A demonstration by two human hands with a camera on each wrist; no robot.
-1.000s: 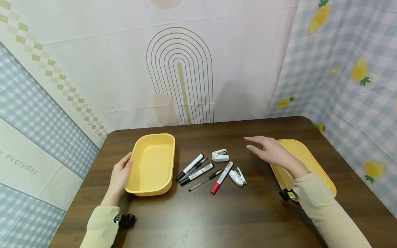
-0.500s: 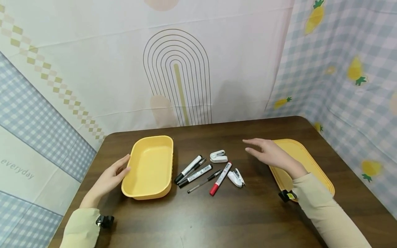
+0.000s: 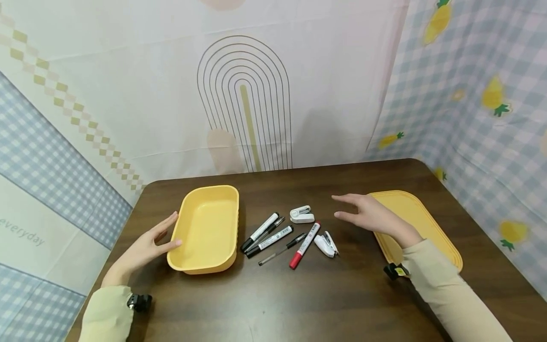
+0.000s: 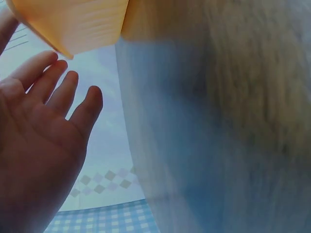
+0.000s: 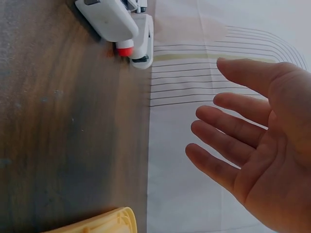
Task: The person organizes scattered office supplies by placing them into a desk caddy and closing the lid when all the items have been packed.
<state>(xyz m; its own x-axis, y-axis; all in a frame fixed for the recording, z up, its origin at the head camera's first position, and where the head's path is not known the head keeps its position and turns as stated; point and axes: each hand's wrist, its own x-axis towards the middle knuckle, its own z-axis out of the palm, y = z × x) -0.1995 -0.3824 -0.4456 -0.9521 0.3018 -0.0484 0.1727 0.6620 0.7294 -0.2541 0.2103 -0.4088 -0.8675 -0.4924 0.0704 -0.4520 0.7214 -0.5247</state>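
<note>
My left hand (image 3: 143, 248) is at the left side of a yellow plastic bin (image 3: 207, 270), fingers loosely extended and thumb over its rim. In the left wrist view the fingers (image 4: 62, 92) spread beside the bin's wall (image 4: 82, 24); whether they touch it I cannot tell. Held above the table, my right hand (image 3: 376, 216) has relaxed fingers and nothing in it. To its left lie two white staplers (image 3: 302, 218) and a red-capped marker (image 3: 305, 246). Nearer the bin are two black-capped markers (image 3: 270, 242) and two black pens (image 3: 282, 249).
A flat yellow lid (image 3: 420, 223) lies at the right of the brown wooden table (image 3: 273, 304), partly behind my right forearm. Patterned cloth (image 3: 342, 71) hangs behind the table and along both sides.
My left hand has shifted left, its fingers loosening from the bin's edge and its wrist swinging outward. The right hand has moved slightly left and down. The markers, pens and staplers stay put.
</note>
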